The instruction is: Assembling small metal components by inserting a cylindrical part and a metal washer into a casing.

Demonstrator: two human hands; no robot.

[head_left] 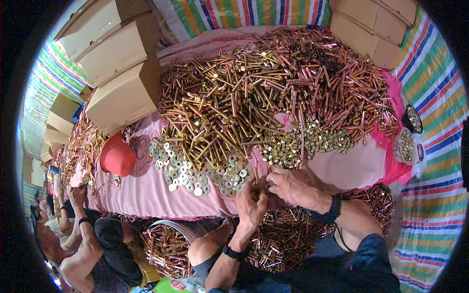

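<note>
My left hand point(251, 204) is closed at the front edge of the pink cloth, and a thin brassy bolt point(255, 175) sticks up from its fingers. Just beside it, my right hand point(294, 186) has its thumb and fingers pinched together close to the left fingertips. What the right hand pinches is too small to make out. Loose silvery washers point(198, 177) lie to the left of my hands. Behind the right hand is a heap of small brassy nuts point(283, 152). Beyond these spreads a large pile of long brassy bolts point(229, 105).
Dark metal sleeves point(317, 53) lie at the back. A red bowl point(118, 155) tips at left beside stacked cardboard boxes point(122, 97). A clear tub point(406, 146) stands far right. More metal pieces point(283, 234) lie below the edge. Another person point(80, 244) works at left.
</note>
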